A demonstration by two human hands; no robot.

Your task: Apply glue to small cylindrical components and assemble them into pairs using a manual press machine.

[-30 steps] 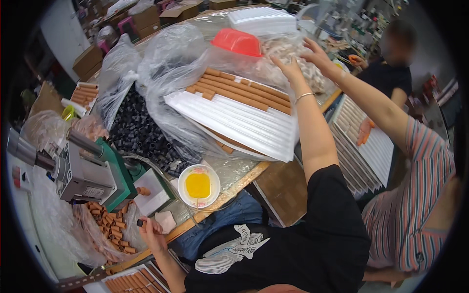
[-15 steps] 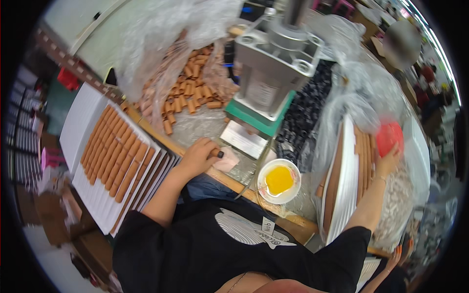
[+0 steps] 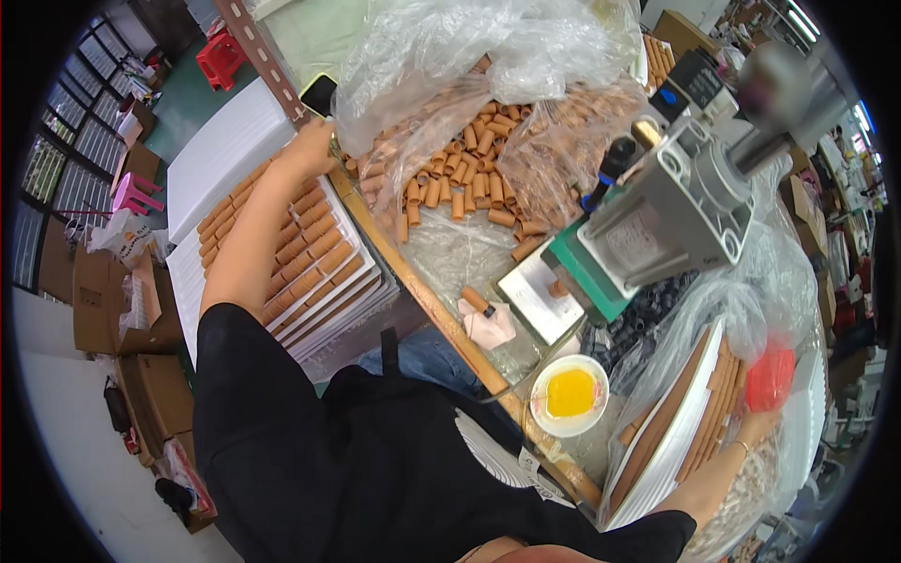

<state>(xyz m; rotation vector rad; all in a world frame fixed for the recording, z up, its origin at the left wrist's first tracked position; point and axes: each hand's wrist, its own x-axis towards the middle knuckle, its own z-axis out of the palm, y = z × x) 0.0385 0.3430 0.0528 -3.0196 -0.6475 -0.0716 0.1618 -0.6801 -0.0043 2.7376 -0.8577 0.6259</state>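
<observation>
My left hand (image 3: 312, 150) reaches over the tray stack to its far corner, beside a phone (image 3: 319, 94) at the table edge. Its fingers are mostly hidden. Rows of brown tubes (image 3: 305, 249) lie on the white ridged top tray (image 3: 211, 305). A single brown tube with a dark end (image 3: 477, 300) rests on a pale pink piece of paper or cloth (image 3: 490, 328), untouched. At the right, my right hand (image 3: 758, 428) is against a blurred red object (image 3: 771, 377). Whether its fingers grip that object is unclear.
A grey and green press (image 3: 648, 220) stands over a metal plate (image 3: 537, 298). In front is a bowl of yellow liquid (image 3: 570, 394). Loose brown tubes (image 3: 460, 174) lie in clear plastic (image 3: 422, 56). Tilted white trays (image 3: 662, 432) of tubes stand right, near black pieces (image 3: 648, 314).
My left hand has let go of the dark-ended tube, left on the pink piece, and moved to the tray stack's far corner. My right hand stays by the red object. The view has turned.
</observation>
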